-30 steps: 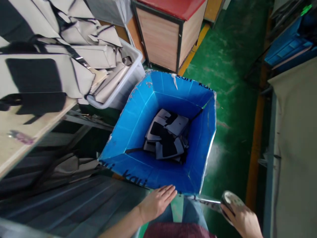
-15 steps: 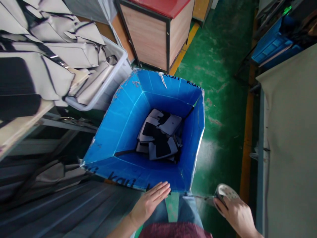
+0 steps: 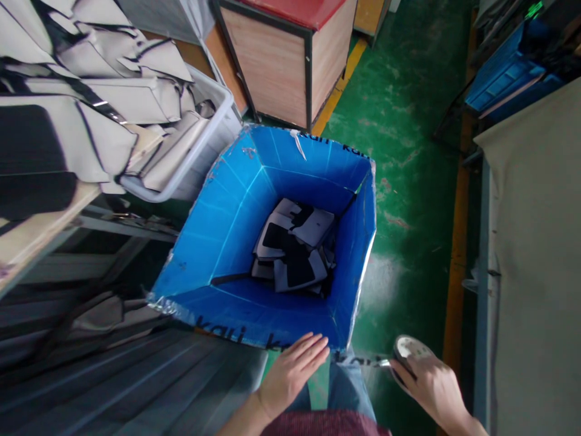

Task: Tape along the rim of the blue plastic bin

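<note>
One blue bin (image 3: 218, 224), scuffed, kari-lettered | left hand (image 3: 293, 370) flat against it | right hand (image 3: 429, 381) clasping tape roll (image 3: 406, 347)

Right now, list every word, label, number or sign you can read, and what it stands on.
"kari", twice: far rim of the blue box.
"kari": near rim of the box.
"k...": near rim, the rest lost beside the left hand.
"kari", somewhat blurred: tape strip leading to the right hand.
Unreadable: marks inside the tape roll.
</note>
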Demonstrator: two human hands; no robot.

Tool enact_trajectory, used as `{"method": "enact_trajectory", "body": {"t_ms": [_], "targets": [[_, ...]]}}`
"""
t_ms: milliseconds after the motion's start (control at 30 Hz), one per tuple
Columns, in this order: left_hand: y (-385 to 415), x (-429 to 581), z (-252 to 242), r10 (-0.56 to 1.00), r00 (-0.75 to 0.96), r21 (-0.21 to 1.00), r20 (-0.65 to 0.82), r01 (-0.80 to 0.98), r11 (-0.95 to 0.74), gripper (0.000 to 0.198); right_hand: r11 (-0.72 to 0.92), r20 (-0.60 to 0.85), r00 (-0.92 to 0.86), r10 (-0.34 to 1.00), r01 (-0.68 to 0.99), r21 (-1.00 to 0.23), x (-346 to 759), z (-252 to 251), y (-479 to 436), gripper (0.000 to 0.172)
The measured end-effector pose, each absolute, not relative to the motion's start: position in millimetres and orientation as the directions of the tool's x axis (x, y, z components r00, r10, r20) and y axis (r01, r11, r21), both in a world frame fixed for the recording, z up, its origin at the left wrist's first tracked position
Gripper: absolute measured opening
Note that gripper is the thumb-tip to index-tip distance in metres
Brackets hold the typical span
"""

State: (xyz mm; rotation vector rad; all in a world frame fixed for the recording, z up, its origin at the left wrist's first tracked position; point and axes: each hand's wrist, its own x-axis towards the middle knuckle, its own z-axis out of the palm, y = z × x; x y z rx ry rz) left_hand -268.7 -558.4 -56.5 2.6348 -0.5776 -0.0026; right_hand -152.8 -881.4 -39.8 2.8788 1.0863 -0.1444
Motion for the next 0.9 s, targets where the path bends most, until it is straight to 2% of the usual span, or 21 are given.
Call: {"method": "enact_trajectory", "body": {"t_ms": [133, 300, 433, 533, 700, 900], "targets": [[-561, -269, -60, -0.354, 0.932, 0.419, 0.081, -0.354, -0.836, 0.041, -0.717, -0.047, 0.716, 0.697, 0.697, 0.003, -152, -23, -890, 0.041], [-562, -266, -64, -0.366, 0.929, 0.343, 0.048, -0.36, -0.868, 0.039, -0.764, -0.159, 0.762, 0.627, 0.642, 0.061, -149, -49, -878, 0.039], [-571, -263, -66, -0.341, 0.94, 0.371, 0.02, -0.324, -0.87, 0.034, -0.798, -0.22, 0.788, 0.574, 0.6, 0.066, -150, -71, -872, 0.039], [-583, -261, -70, -0.36, 0.931, 0.399, 0.06, -0.353, -0.846, 0.033, -0.803, -0.233, 0.794, 0.562, 0.591, 0.075, -150, -76, -872, 0.041], [-603, -257, -74, -0.358, 0.922, 0.371, 0.145, -0.386, -0.844, 0.033, -0.806, -0.228, 0.797, 0.559, 0.587, 0.077, -149, -85, -872, 0.042], [-605, -253, -78, -0.335, 0.928, 0.328, 0.163, -0.371, -0.869, 0.021, -0.766, -0.179, 0.764, 0.62, 0.639, 0.07, -149, -96, -870, 0.041]]}}
